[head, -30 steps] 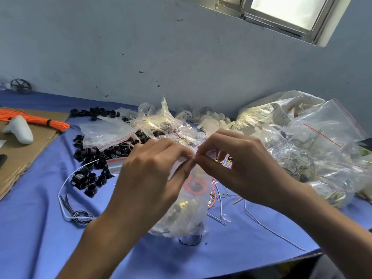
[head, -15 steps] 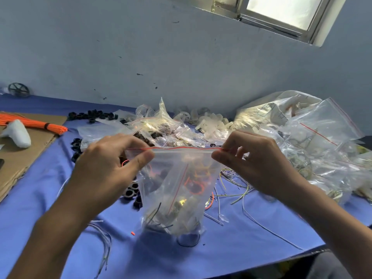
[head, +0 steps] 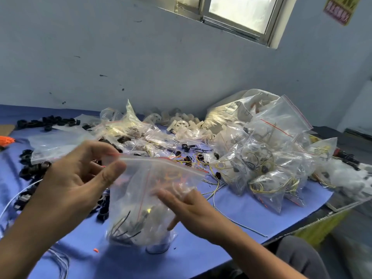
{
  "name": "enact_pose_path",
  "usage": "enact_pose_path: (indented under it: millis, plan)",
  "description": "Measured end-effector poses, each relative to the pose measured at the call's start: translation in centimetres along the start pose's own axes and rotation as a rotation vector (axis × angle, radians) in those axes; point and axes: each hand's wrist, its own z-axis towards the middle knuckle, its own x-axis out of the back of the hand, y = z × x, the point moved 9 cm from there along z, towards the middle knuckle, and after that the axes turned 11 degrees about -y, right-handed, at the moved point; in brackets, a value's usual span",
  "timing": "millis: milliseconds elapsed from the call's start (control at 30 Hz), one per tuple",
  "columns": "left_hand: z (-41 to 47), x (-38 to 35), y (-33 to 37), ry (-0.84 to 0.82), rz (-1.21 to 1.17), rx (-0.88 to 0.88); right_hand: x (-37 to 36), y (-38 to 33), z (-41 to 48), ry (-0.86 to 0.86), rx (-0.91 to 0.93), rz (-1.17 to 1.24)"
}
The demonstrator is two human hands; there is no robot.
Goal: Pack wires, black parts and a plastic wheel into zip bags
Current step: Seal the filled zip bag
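Observation:
A clear zip bag with a red seal line hangs above the blue table, its bottom resting on the cloth. Inside it are dark wires, orange wires and pale parts. My left hand pinches the bag's top left corner between thumb and fingers. My right hand is lower, with straight fingers against the bag's right side, partly behind the plastic. Loose black parts lie behind my left hand, and white plastic wheels are heaped by the wall. Loose wires are strewn behind the bag.
A heap of filled zip bags covers the table's right side. An empty zip bag lies at the left, more black parts behind it. An orange wire bundle is at the left edge. The table's edge runs at the right.
My right hand has let go of the bag's top right corner and dropped to its side. My left hand keeps the top left corner. The view has swung to the right.

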Motion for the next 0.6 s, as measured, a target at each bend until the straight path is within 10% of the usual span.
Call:
enact_pose_path:
  millis: [433,600]
  plan:
    - [0.2,2.1,-2.2,0.070,-0.047,0.102,26.1,12.1,-10.8,0.924,-0.367,0.304]
    - [0.1,1.2,-3.3,0.044,-0.015,0.076,24.8,12.7,-11.8,0.866,-0.449,-0.705]
